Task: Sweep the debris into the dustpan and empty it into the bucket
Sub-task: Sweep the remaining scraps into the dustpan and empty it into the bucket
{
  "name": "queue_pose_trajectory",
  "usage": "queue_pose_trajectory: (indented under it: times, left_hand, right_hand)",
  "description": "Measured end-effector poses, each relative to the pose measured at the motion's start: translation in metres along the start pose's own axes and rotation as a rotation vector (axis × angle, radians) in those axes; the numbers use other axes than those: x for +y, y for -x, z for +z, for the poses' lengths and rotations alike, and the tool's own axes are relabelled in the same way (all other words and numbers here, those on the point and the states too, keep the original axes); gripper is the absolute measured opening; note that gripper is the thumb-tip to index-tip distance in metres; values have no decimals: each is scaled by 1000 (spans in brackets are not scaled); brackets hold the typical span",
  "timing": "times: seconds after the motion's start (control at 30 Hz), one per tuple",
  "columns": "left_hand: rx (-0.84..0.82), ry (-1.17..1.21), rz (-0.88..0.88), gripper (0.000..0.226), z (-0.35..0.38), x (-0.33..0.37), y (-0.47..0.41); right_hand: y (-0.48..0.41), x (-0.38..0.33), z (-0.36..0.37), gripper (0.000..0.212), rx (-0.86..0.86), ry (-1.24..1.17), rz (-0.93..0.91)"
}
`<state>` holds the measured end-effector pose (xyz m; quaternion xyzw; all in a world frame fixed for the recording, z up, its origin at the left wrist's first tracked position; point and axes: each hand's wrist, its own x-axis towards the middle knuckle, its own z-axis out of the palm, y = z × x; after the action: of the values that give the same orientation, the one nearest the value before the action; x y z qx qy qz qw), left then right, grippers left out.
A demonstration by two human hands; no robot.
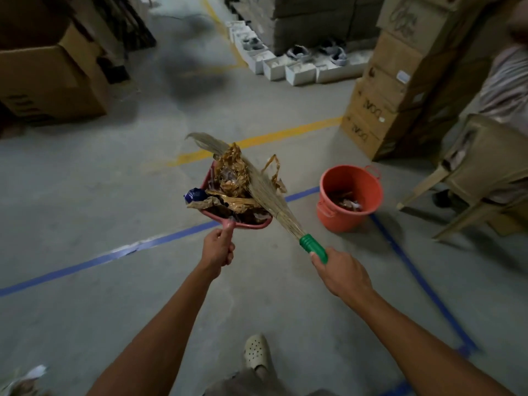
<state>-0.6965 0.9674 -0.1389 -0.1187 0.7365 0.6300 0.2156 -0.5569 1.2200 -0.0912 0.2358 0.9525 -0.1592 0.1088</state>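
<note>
Left hand (217, 248): wrapped round the dustpan's handle.
Dustpan (245, 222): seemingly lifted off the floor; handle toward the person, mouth pointing away.
Debris (233, 178): heaped in the pan, so sweeping looks done.
Broom (265, 192): long axis runs up-left, bristles across the heap.
Right hand (341, 271): gripping the broom's green end.
Bucket (328, 212): right of the pan, apart; emptying remains.

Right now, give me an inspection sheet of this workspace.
Surface: grey concrete floor, blue tape lines, yellow tape lines.
Job's things: red plastic dustpan heaped with brown paper debris; straw broom with green handle resting across it; orange plastic bucket to its right, part-filled.
Clutter: white paper scrap, lower left.
Hands: left hand grips dustpan handle; right hand grips broom handle.
Cables: nothing seen.
Surroundings: stacked cardboard boxes; beige plastic chair.
</note>
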Motion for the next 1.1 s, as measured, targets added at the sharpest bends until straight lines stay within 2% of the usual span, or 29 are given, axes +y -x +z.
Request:
queue_pose_trajectory:
  times: [0.37, 0.67, 1.1]
  left_hand:
    - [-192, -98, 19, 50, 183, 56, -91]
    - [-205, -131, -27, 46, 340, 85, -129]
    - [-295, -245, -154, 44, 485, 104, -222]
  right_hand:
    - [-94, 126, -52, 47, 28, -94, 187]
    - [-170, 252, -95, 46, -3, -118, 258]
    - [-279, 358, -113, 52, -102, -142, 371]
